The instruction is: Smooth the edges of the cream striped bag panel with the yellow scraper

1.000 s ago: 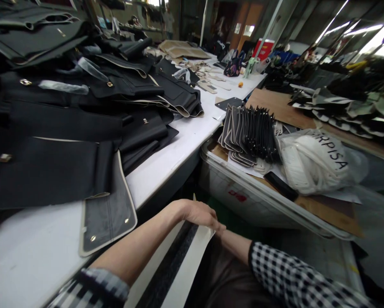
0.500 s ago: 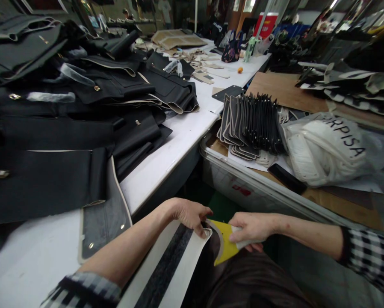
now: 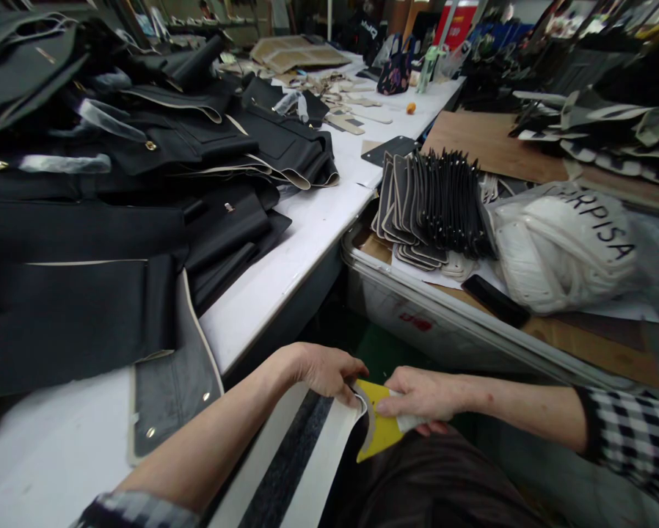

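Just off the desk's edge, the left hand has its grip pinched on the striped piece's end; farther from the desk, the right hand's grip clamps the yellow tool. Best to steady that end and angle the curved edge clear of fingers. Beside the desk, the bin probably limits forward room.
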Tool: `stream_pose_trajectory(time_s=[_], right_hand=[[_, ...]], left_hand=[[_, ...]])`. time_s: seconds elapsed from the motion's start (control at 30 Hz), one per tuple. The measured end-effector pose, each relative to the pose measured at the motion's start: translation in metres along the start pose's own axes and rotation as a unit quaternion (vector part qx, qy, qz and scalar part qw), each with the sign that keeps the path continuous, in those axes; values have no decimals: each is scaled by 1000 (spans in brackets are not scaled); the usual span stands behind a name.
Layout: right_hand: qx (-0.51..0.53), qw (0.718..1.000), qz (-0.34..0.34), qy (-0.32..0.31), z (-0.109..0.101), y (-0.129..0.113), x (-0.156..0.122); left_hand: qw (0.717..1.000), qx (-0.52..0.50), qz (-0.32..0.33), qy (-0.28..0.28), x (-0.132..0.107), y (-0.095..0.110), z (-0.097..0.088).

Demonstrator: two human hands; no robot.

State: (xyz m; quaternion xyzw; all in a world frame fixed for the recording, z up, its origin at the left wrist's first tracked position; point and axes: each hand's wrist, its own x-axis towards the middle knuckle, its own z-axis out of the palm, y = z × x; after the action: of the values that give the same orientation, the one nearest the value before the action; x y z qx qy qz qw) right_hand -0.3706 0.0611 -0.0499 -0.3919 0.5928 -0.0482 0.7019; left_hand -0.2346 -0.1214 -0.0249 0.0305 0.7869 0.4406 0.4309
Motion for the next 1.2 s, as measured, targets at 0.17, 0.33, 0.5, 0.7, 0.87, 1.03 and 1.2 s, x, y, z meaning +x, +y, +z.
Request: stream_pose_trajectory(time_s=[0.17,0.33,0.5,0.7,0.87,1.03,1.2], right_hand=[[21,1000,7,21,9,-4,-1],[48,998,13,48,22,-5,2],[86,993,22,82,38,-2,9],[129,986,28,103,53,0,16],[132,987,28,88,57,-4,22],[132,988,28,76,61,-15,34],[202,975,32,86,83,-22,43]], left_hand=[[1000,14,0,5,-2,-1,0],[1000,16,3,7,-1,-4,0],[1000,13,11,15,1,-9,1],[999,18,16,28,2,-14,2],[998,52,9,25,-3,-14,1],[999,35,-10,13,-16,-11,-2],[990,88,-36,108,-34,-14,6]])
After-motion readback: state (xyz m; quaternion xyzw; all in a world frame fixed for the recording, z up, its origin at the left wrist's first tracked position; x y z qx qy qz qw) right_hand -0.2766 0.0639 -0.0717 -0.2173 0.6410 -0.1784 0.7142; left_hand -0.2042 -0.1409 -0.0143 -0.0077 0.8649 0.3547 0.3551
